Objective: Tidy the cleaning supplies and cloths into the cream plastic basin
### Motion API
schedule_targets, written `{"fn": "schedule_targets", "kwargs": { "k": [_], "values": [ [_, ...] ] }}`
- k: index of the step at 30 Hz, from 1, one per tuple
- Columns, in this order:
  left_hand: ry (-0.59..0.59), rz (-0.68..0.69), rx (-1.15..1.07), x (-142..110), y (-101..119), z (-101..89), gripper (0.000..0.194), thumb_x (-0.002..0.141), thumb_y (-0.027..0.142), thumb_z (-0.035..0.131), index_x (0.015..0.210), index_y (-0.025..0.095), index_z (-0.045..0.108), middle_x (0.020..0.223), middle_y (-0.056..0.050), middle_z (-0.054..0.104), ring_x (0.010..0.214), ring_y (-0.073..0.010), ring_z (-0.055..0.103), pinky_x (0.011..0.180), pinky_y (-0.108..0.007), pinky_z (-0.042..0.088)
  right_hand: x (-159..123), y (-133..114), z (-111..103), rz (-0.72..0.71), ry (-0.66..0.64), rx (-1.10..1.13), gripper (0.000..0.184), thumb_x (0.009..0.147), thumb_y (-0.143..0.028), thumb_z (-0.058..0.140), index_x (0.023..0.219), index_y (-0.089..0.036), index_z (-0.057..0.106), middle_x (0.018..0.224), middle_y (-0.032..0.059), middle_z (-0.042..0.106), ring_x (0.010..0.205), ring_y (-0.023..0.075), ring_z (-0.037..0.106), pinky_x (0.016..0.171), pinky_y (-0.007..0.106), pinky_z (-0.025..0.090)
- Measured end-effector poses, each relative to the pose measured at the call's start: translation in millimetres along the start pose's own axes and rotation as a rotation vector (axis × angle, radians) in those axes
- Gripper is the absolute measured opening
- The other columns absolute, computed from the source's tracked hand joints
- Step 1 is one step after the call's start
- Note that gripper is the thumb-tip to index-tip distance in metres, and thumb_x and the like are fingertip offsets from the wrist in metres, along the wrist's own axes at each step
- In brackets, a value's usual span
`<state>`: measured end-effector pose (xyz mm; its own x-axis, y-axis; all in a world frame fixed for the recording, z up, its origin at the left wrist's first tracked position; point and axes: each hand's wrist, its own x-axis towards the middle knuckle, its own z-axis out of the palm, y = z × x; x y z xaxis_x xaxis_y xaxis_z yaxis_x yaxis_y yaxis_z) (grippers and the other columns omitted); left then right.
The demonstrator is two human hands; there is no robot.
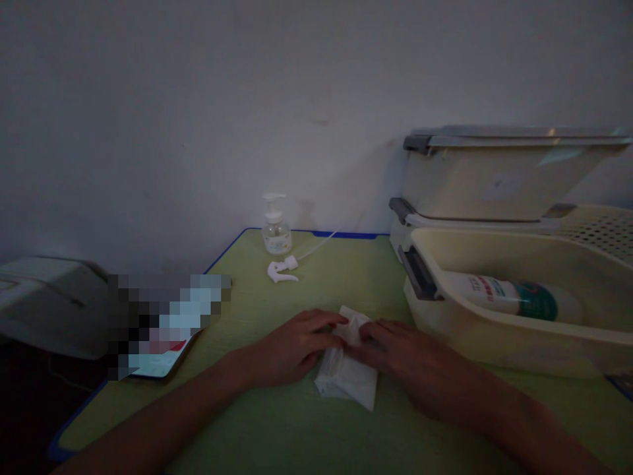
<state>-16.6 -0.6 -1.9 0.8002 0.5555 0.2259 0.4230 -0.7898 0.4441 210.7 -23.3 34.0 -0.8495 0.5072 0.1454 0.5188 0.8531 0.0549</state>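
Observation:
A small white plastic packet (346, 379) lies on the green table (277, 435) in front of me. My left hand (297, 346) rests on the packet's left side, its fingers pinching the crumpled top end. My right hand (400, 359) lies over the packet's right side, fingertips meeting the left hand's at that same top end. Both hands are closed on the packet, which stays flat on the table.
A clear pump bottle (275, 231) stands at the table's far edge, with a loose white spray head (283, 269) and its tube in front. Cream plastic bins (504, 310) sit at right, one holding a lying bottle (514, 297). A phone (161, 363) lies at left.

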Motion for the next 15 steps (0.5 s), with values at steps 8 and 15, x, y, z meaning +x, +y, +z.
{"fn": "schedule_targets", "kwargs": {
  "k": [8,15],
  "values": [
    [0.016,-0.003,0.0,1.4,1.4,-1.5,0.045,0.069,-0.005,0.041,0.104,0.018,0.057,0.122,-0.01,0.05,0.117,-0.0191,0.043,0.098,-0.036,0.037,-5.4,-12.6,-0.2,-0.067,0.065,-0.069,0.009,0.079,-0.015,0.054,0.087,-0.018,0.058,0.088,0.0048,0.062,0.085,0.0203,0.056,0.074,0.035,0.046],
    [-0.009,0.091,0.063,4.2,1.2,-2.6,0.042,0.071,-0.002,0.042,0.104,0.017,0.059,0.128,-0.008,0.05,0.115,-0.0206,0.044,0.099,-0.038,0.035,-11.9,-6.7,22.1,-0.114,0.144,-0.091,0.007,0.082,-0.013,0.053,0.082,-0.019,0.056,0.078,0.0007,0.062,0.073,0.0177,0.054,0.067,0.031,0.043]
  ]
}}
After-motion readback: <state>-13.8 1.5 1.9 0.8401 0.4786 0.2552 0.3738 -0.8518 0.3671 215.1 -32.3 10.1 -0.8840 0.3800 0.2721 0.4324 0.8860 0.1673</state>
